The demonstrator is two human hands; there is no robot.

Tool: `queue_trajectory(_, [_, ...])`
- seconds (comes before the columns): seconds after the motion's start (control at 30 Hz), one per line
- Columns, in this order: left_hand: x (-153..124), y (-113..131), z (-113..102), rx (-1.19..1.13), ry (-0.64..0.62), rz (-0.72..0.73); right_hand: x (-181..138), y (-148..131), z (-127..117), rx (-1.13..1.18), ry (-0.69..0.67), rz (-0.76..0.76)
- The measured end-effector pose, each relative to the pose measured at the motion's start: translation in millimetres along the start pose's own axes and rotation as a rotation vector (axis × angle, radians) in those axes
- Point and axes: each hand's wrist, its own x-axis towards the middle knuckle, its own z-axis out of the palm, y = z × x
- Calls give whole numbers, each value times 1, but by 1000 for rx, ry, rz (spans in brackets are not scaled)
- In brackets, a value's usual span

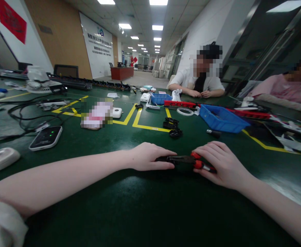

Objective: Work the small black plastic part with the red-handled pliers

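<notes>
Both my hands rest low on the dark green table [145, 209]. My right hand [221, 164] is closed round the red handles of a pair of pliers [191, 160]. The dark metal jaws point left, towards my left hand [150, 156]. My left hand is curled at the jaw end, fingers together, pinching something small and dark that I cannot make out. A few small black parts [172, 127] lie a little beyond my hands, near a yellow tape line.
A blue bin [221, 118] stands beyond my right hand, a second blue tray [160, 98] further back. A phone [46, 138], a white round device [1, 158] and tangled black cables [26, 116] lie at left. Two people sit across the table at right.
</notes>
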Motion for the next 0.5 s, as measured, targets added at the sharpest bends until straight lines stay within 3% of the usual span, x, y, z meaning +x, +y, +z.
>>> queue_trajectory(0.5, [-1,-1,4,55,15,37,1,-2,0,34,-18,-11])
